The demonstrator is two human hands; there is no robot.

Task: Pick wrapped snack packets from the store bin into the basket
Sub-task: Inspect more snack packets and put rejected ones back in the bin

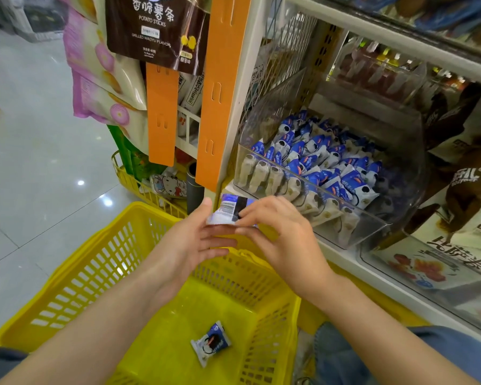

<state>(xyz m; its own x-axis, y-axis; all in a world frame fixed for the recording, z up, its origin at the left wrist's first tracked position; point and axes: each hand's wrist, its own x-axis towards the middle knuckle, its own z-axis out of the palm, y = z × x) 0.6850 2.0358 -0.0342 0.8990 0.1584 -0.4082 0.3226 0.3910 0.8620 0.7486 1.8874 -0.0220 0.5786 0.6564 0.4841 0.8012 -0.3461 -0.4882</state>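
Right hand (285,240) pinches packet (229,210), left hand (188,245) thumb touching its edge

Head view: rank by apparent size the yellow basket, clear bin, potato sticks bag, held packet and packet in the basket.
1. yellow basket
2. clear bin
3. potato sticks bag, cropped at top
4. held packet and packet in the basket look alike. The held one is partly covered, so they are unranked.

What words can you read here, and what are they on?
"香脆薯条": on the brown hanging bag.
"POTATO STICKS": same bag.
"GRILLED WAGYU FLAVOR": same bag.
Print on the held packet: too small to read.
Print on the bin packets: blurred.
Characters on the white bags at right: unclear.
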